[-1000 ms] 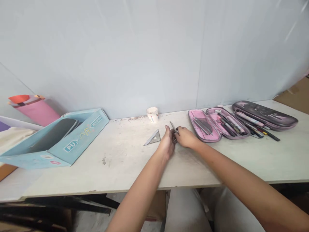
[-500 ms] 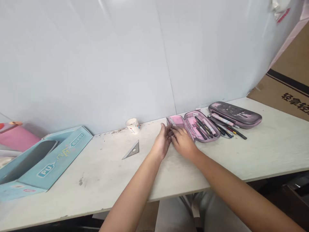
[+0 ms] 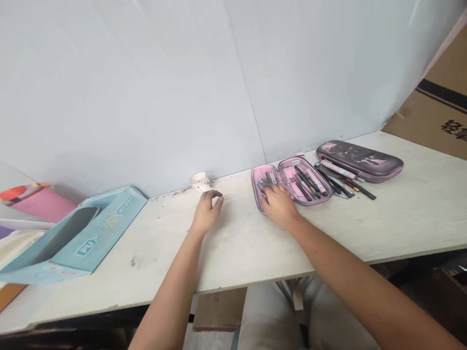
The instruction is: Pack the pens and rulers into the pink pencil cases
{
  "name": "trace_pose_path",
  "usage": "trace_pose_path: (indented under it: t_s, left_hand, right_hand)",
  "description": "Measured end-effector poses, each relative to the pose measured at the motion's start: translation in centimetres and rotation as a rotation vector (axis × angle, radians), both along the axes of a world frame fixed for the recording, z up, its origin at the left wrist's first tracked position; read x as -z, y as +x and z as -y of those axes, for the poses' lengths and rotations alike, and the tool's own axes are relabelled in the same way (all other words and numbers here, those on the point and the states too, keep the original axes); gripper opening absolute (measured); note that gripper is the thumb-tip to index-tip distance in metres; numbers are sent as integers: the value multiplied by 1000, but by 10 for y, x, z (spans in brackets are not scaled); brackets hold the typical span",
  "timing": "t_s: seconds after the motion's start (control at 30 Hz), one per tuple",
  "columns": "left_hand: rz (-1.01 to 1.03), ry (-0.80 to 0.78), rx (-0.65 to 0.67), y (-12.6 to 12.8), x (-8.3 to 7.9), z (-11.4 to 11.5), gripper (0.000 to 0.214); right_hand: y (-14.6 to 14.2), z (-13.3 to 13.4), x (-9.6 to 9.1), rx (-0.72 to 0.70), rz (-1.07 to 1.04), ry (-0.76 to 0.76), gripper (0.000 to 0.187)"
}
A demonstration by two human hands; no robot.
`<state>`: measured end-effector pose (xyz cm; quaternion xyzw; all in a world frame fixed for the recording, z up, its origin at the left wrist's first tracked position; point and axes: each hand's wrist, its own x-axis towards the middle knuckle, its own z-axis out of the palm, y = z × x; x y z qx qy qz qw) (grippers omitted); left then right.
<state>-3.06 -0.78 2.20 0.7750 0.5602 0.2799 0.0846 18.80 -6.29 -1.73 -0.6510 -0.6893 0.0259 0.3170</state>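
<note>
Head view: right hand (image 3: 279,204) lies palm down on the left half of an open pink pencil case (image 3: 288,165), fingers (image 3: 269,198) half curled over slim metal tools (image 3: 268,178) in that compartment. Fingertips are hidden by the hand, so cannot tell if it has hold of anything; the grip looks part closed, not tight. Wrist stays low and the approach comes from the front edge of the case, which leaves the tools in view around the hand and keeps the case flat. Left hand (image 3: 207,211) is well left of the pencil case, raised on its edge, fingers loosely curled, nothing visible in it. A paper cup (image 3: 200,181) lies tipped on its side just past those fingers, also left of the case. Pens (image 3: 306,181) fill the case's right half. Right of the case: a dark closed pencil case (image 3: 359,161) and loose pens (image 3: 346,190). Far left of it: a light blue PU box (image 3: 87,245) and a pink roll (image 3: 40,206), on the same white table (image 3: 419,209).
</note>
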Motion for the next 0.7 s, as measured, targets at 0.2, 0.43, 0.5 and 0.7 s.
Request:
trace_pose_path:
  t_s: [0.2,0.43,0.5,0.7]
  left_hand:
    - [-256,-122,-66,-66,17,12,33]
    - [-385,-145,-110,-76,32,22,23]
    - [-422,-152,-141,-72,31,24,22]
    - [-368,-214,-168,-67,28,33,28]
  right_hand:
    - [3,3,11,-30,38,181,29]
    - [-11,5,10,-75,113,275,25]
    - [-30,7,6,-156,120,263,24]
    - [-107,11,2,-396,89,46,26]
